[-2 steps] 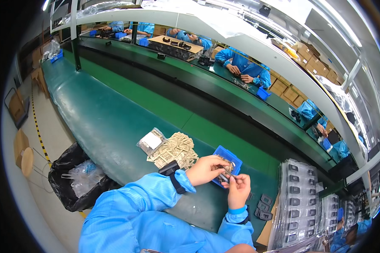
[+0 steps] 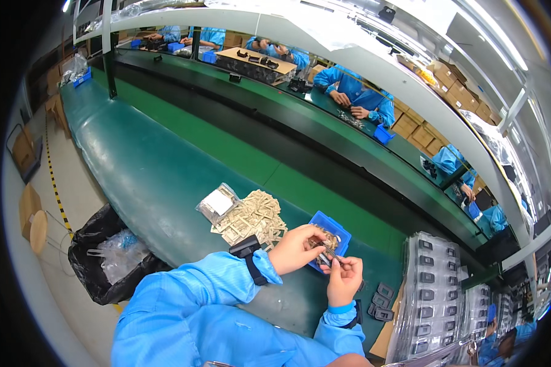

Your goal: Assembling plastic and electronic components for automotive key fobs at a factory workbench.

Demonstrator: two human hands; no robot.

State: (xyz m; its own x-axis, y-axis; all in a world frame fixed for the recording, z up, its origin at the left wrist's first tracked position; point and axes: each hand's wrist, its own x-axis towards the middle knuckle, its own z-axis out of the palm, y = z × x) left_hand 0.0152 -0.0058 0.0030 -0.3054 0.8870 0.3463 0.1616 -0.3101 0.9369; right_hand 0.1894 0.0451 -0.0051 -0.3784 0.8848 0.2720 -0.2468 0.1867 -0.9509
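Both hands meet over the near edge of a blue bin (image 2: 344, 231) that has small tan parts in it. My left hand (image 2: 295, 248) is closed, thumb and fingertips pinching a small dark, narrow part (image 2: 326, 257). Opposite it, my right hand (image 2: 345, 280) pinches the same part from the right. Fingers cover much of it, so its exact kind does not show. A heap of flat tan pieces (image 2: 255, 217) lies left of the bin, beyond my left wrist. Touching the heap is a clear plastic bag (image 2: 218, 203) with a white label.
Several black frame-like parts (image 2: 382, 300) lie right of my right hand. Beyond them stand clear trays (image 2: 423, 293) with black parts. A black-lined waste bin (image 2: 113, 260) is at the left. Across the green bench (image 2: 141, 159), co-workers in blue sleeves (image 2: 355, 92) handle parts below a white shelf.
The view has shifted very slightly. My hands stay together over the bin, and the fingers have moved a little around the small dark part.
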